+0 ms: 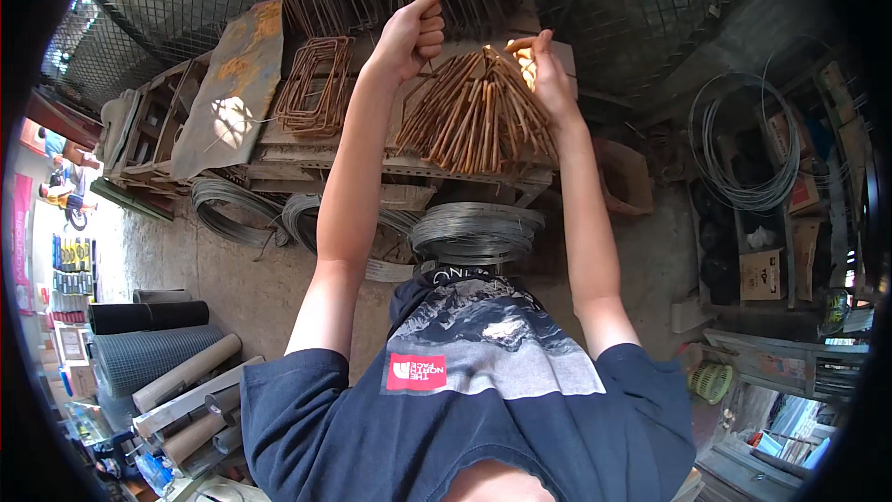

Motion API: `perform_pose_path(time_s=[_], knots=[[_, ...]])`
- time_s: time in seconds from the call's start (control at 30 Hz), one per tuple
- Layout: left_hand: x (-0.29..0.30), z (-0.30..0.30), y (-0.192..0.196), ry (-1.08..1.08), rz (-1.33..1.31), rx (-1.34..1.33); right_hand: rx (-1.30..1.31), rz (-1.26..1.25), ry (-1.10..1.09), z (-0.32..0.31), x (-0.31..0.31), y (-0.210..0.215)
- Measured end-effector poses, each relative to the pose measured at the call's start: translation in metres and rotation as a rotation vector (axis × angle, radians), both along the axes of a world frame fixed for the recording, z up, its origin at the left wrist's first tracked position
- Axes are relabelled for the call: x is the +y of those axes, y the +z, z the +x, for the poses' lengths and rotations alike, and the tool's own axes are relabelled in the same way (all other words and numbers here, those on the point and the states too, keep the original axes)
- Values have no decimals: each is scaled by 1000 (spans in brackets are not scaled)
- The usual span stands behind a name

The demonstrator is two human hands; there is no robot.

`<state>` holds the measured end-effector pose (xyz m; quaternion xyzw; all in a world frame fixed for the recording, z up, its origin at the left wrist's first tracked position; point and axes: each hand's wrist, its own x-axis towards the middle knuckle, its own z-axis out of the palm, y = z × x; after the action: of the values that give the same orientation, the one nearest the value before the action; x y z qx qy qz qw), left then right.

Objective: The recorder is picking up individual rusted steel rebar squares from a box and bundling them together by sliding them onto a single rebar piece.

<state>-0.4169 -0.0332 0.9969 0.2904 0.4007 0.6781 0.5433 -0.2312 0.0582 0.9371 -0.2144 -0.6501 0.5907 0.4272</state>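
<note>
A mesh roll (158,358) lies at the left, and beyond it a mat (209,117) drapes over the left end of the tabletop (297,151). Next come rusty frames (316,84). The left hand (416,38) is balled into a fist, thumb extended; whether it holds anything is unclear. Rusty rods (478,121) fan out at the tabletop's front, above a coil (476,233). The right hand (544,79), fingers half bent, is at their right edge; I cannot tell whether it grips them. Looped wire (792,154) is farther right.

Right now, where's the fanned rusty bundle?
Head view, upper half, just right of centre: the rusty bundle fans over the bench, between the left hand and right hand.
</note>
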Motion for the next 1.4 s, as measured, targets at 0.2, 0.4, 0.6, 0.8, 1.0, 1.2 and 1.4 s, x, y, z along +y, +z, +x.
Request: perform_pose_path(time_s=[0.2, 0.4, 0.6, 0.8, 1.0, 1.2, 1.4], knots=[[1, 0, 0, -16, -4, 19, -220, -419, 270, 0, 6, -5], [3, 2, 2, -27, 4, 20, -129, -312, 249, -8, 11, -13], [4, 2, 0, -14, -9, -17, 244, -64, 188, -2, -6, 7], [3, 4, 2, -8, -8, -42, 101, 72, 268, 11, -11, 20], [4, 2, 2, -47, 1, -20, 272, -246, 325, -3, -4, 12], [3, 2, 0, -19, 3, -59, 198, -130, 401, -1, 3, 12], [2, -1, -2, 25, 22, -103, 389, -39, 315, 13, -6, 20]])
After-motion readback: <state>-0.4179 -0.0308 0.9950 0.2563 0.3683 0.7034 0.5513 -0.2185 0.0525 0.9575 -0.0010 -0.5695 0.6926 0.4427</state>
